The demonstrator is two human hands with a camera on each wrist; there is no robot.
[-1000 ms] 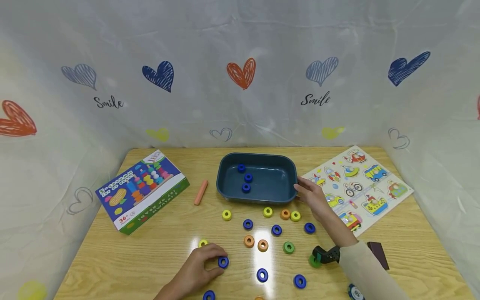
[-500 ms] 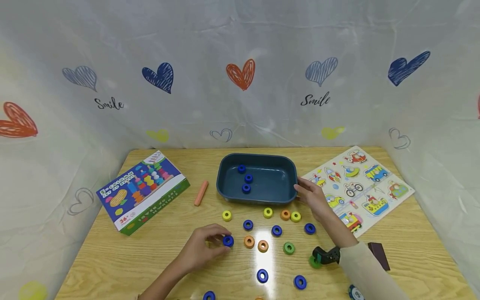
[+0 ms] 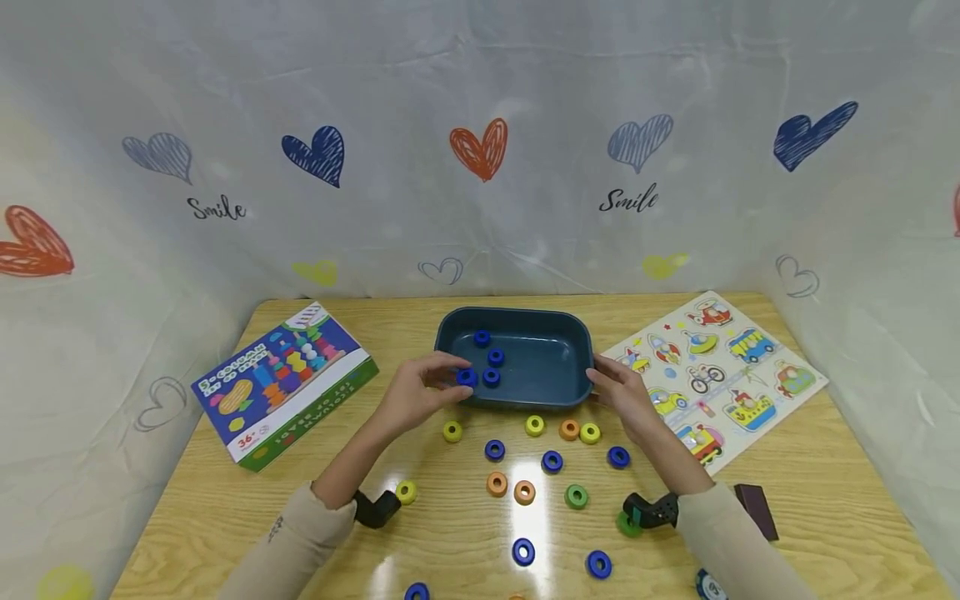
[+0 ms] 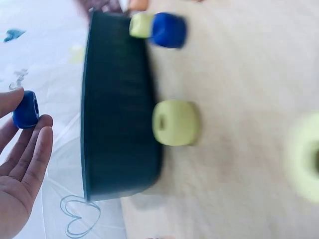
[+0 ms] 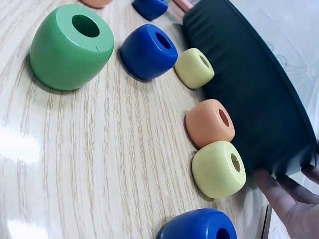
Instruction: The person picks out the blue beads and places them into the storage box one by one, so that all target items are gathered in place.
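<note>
A person's left hand (image 3: 422, 390) pinches a blue bead (image 3: 467, 377) between thumb and fingers, up above the rim at the near left corner of a deep, rounded-rectangular tub (image 3: 540, 358) of smooth, dark teal material, probably plastic. The bead is glossy, deep blue and barrel-shaped, with flattened ends and a round hole through the middle; its hole faces sideways in the left wrist view.

Against the tub's right end, the right hand (image 3: 626, 396) rests its fingers on the outer wall; I cannot tell whether they grip it.

Three blue beads (image 3: 496, 362) of the same shape lie inside the tub, towards its left end. In front of the tub, scattered over a glossy wood-grain table (image 3: 465, 517), I count six loose blue ones (image 3: 552, 467), four yellow beads (image 3: 535, 432), four orange beads (image 3: 497, 490) and two green beads (image 3: 576, 502). One orange is nearly cut off by the frame, and one green is partly covered.

Left of the tub lies one printed cardboard box (image 3: 285, 383); right of it, one flat picture board (image 3: 720, 375). Behind the tub hangs a creased pale sheet (image 3: 390, 75) printed with hearts.
</note>
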